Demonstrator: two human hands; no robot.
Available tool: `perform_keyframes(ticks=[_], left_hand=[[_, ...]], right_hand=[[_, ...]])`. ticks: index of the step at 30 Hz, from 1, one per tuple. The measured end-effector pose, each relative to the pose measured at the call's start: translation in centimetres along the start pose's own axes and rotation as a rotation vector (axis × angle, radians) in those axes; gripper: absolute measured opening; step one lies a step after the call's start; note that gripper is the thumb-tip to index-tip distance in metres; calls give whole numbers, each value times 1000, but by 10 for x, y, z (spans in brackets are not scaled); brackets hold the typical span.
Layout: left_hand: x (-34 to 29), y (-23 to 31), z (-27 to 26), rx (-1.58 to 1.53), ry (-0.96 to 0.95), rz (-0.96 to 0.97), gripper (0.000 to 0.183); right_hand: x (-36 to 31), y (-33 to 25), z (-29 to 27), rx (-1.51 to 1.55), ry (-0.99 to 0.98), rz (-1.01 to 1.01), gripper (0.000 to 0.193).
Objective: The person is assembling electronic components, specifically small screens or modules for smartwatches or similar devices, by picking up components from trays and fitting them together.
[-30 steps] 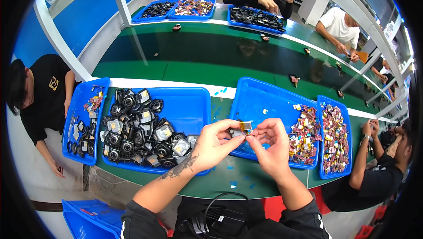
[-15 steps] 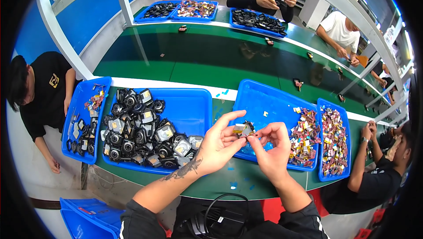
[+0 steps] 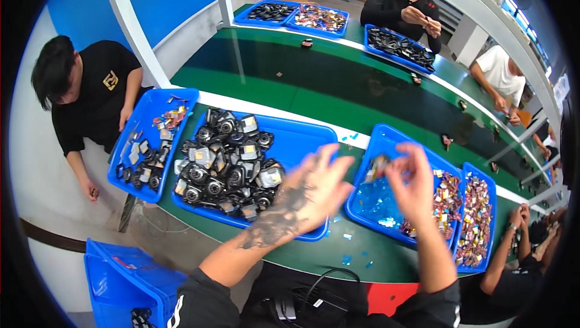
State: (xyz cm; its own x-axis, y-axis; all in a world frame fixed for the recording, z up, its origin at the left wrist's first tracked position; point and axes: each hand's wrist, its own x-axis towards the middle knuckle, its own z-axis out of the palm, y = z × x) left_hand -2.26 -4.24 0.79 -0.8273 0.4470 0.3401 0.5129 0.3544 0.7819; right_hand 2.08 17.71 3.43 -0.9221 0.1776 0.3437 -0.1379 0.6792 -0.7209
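Observation:
My left hand [image 3: 311,192] hangs over the right end of a blue tray [image 3: 302,124], smeared by motion, fingers spread and nothing visible in them. Black watch-like cases [image 3: 235,177] with round backs and pale square faces are heaped in that tray's left part. Above the second blue tray [image 3: 386,131], my right hand [image 3: 414,183] pinches a small electronic part [image 3: 378,168] between thumb and fingers; blur hides its detail. Bits of blue film [image 3: 377,201] lie on this tray's floor. Small red, white and yellow circuit pieces [image 3: 446,201] are piled at its right end.
A narrow blue tray of circuit pieces [image 3: 474,225] stands far right, another mixed-part tray [image 3: 151,147] far left. Beyond runs a green conveyor [image 3: 272,89] carrying scattered parts. White posts [image 3: 133,26] frame the bench. Co-workers sit around it; blue bins [image 3: 127,279] stand at lower left.
My hands have come apart. The left has let go of the small part and swung toward the cases; the right keeps a part over its tray. The whole view has shifted.

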Motion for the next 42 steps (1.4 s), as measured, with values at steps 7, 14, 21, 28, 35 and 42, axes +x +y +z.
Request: perform_keyframes(ticks=[7,14,21,28,35,42], left_hand=[[-25,-20,-79,803,-60,34,30],[-30,-21,-71,793,32,88,33],[8,18,-30,-621,92,-352,14],[38,11,15,-1207,-209,-521,18],[28,4,33,-1136,-266,-507,26],[18,4,40,-535,-140,-47,28]], right_hand=[[175,123,19,24,-49,460,66],[168,138,27,-364,-88,502,55],[150,168,-36,-46,30,363,27],[30,101,-132,-576,-656,100,16],[-31,82,-135,-600,-355,-63,17],[-31,65,-105,206,-42,304,15]])
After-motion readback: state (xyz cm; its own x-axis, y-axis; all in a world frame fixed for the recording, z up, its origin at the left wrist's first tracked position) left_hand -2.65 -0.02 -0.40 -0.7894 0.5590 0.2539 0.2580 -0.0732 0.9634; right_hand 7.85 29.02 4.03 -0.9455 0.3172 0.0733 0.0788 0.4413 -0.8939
